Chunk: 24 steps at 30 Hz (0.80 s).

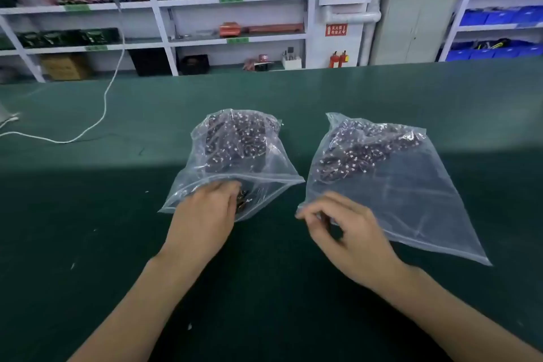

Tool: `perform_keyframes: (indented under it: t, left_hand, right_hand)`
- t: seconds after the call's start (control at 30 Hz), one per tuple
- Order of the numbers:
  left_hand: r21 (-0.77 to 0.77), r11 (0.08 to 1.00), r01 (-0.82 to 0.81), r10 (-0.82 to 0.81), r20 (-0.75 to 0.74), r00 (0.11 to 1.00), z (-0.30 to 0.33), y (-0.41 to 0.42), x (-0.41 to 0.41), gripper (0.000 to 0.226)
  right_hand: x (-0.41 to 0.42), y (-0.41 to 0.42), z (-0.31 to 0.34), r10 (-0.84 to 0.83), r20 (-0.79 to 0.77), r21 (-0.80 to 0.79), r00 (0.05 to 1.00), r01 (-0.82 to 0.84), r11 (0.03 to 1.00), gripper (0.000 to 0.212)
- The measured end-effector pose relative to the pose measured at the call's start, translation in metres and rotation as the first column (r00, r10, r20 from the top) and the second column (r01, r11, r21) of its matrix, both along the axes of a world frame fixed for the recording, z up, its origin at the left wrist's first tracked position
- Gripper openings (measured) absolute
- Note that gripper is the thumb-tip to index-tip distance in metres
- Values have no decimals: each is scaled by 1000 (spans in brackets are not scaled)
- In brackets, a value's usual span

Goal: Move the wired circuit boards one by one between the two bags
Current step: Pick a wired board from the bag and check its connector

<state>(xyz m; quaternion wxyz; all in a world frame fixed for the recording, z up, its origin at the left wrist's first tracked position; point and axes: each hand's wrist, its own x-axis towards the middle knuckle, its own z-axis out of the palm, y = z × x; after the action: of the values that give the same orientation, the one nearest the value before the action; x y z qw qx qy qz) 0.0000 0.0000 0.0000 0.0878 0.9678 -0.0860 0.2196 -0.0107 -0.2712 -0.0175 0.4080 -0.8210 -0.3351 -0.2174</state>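
Broadly, from the biggest thing down:

Tabletop: a dark green mat [88, 214] fills the near and middle view; its far edge runs across in front of white shelving [164, 23].

Right bag: a clear plastic bag [411, 200] lies flat right of the table's middle, its mouth toward the near edge and its closed end toward the far edge.

Left bag: a second clear bag [273, 161] lies just beside the first, apart from it, with its mouth gaping open toward the near edge.

Boards, left: a heap of dark wired circuit boards [235, 141] sits in the far half of the left bag; a few lie at its mouth.

Boards, right: another dark heap [358, 153] is bunched in the far-left corner of the right bag.

Left hand: the left hand [205, 214] reaches into the left bag's mouth; its fingertips are hidden among the boards, so the grip cannot be told.

Right hand: the right hand [349, 232] is at the near-left corner of the right bag, fingers curled and blurred; whether they pinch the rim cannot be told.

Cable: a white cable [100, 120] snakes over the far-left part of the tabletop.
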Motion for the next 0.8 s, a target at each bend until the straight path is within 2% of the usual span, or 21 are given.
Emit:
perform_keyframes:
  t: [0.07,0.2,0.27,0.4,0.57,0.8]
  left_hand:
    - [76,994,-75,79,-51,996,-1,1,16,22]
    - [37,994,-98,102,-115,988,-9,-3,33,26]
    - [31,995,-92,95,-101,990,-17,-3,35,26]
    - [-25,998,-62,60,-57,997,-27,0,37,17]
    - [-71,993,-93,86,-101,991,-25,5,37,15]
    - [-138,984,-111,92,-136,986,-21,5,33,9]
  right_hand:
    - [14,17,1,-30,84,-84,996,37,996,18]
    - [34,33,-5,-16,149,-258,989,54,965,29]
    - [38,28,-12,-35,117,-317,993,70,946,29]
    - [40,22,-22,-98,79,-276,992,116,954,30]
    - [37,18,-22,-130,-18,-247,991,121,961,35]
    - [34,15,-22,-124,-71,-230,990,105,968,39]
